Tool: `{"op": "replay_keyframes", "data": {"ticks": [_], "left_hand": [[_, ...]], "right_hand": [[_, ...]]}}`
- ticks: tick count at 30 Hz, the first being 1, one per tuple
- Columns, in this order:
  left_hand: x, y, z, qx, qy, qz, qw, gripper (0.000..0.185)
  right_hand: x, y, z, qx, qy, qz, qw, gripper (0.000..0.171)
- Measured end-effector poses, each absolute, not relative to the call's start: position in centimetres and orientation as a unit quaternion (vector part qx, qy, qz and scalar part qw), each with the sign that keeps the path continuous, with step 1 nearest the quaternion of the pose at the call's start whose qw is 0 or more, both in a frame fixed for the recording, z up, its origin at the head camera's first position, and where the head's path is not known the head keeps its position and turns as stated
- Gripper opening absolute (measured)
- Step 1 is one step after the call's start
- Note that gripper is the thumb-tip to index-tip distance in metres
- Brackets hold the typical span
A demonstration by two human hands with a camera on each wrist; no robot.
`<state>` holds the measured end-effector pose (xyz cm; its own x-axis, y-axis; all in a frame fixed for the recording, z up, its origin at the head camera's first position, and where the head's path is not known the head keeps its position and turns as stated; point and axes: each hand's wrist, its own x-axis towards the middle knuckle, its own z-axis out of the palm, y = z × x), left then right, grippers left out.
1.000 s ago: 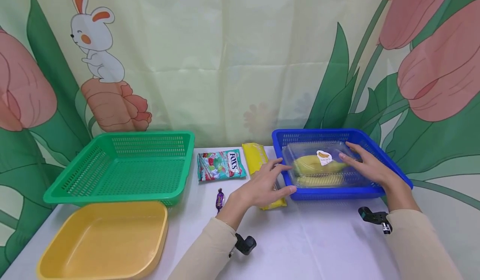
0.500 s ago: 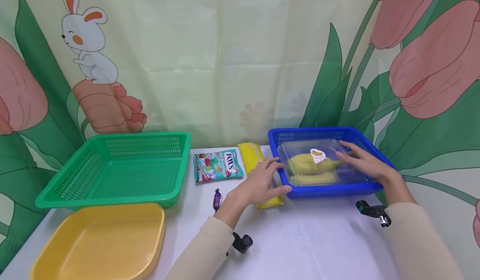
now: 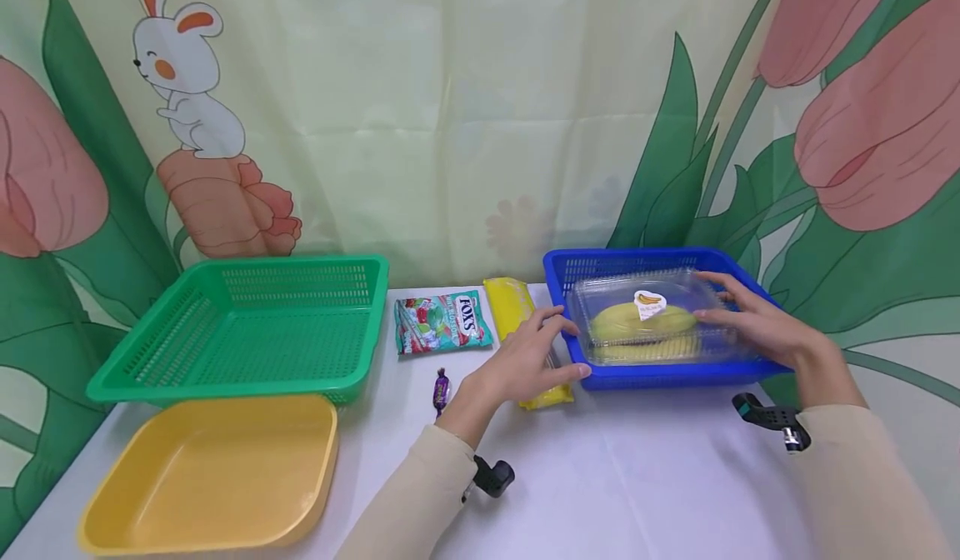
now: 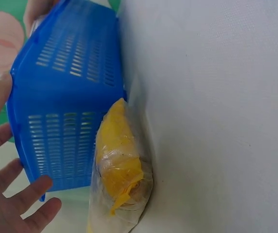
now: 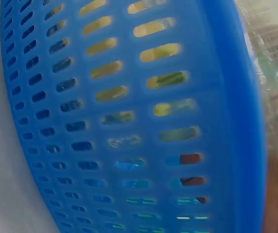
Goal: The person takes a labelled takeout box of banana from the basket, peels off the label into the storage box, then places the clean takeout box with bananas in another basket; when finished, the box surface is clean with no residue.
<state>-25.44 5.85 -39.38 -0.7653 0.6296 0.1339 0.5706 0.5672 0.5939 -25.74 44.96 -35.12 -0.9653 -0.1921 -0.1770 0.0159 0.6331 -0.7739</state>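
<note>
A clear plastic box of bananas (image 3: 645,327) with a white banana label lies in the blue basket (image 3: 675,377). My right hand (image 3: 765,318) grips the box's right end, thumb on the near side and fingers toward the far corner. In the right wrist view, the basket wall (image 5: 129,107) hides most of that hand. At the basket's left rim, my left hand (image 3: 528,360) touches with spread fingers, as the left wrist view also shows. Partly beneath that hand lies a yellow packet (image 3: 510,306); its lower end (image 4: 119,165) rests beside the basket.
Left of the yellow packet lies a teal Fox's candy bag (image 3: 441,324). A small purple-wrapped candy (image 3: 441,391) is nearer to me. The green basket (image 3: 367,318) stands at the left, with a yellow tray (image 3: 210,477) in front. A printed cloth hangs behind the white table (image 3: 600,477).
My right hand has shifted slightly right and now holds the box's end with thumb and fingers further apart. The box has moved a little. My left hand stays at the rim.
</note>
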Motion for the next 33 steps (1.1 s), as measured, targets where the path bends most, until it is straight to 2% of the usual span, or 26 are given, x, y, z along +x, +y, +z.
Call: {"op": "replay_keyframes", "data": {"ticks": [8,21,26,33], "left_hand": [[-25.5,5.7,-39.4,0.334,0.888,0.31,0.052,0.056],[-25.9,5.7,-39.1,0.351,0.885,0.3,0.058,0.055],[-26.1,5.3,-39.0,0.362,0.878,0.309,0.057,0.052],[-26.4,3.6,-38.7,0.357,0.87,0.333,0.074,0.048]], "right_hand": [[-25.8,44.6,-35.0,-0.063,0.927,-0.361,0.077,0.07],[-25.7,43.9,-34.6,-0.049,0.926,-0.374,0.002,0.056],[-25.3,43.3,-33.7,-0.042,0.924,-0.378,-0.049,0.054],[-24.7,42.7,-31.9,-0.031,0.927,-0.363,-0.083,0.052]]}}
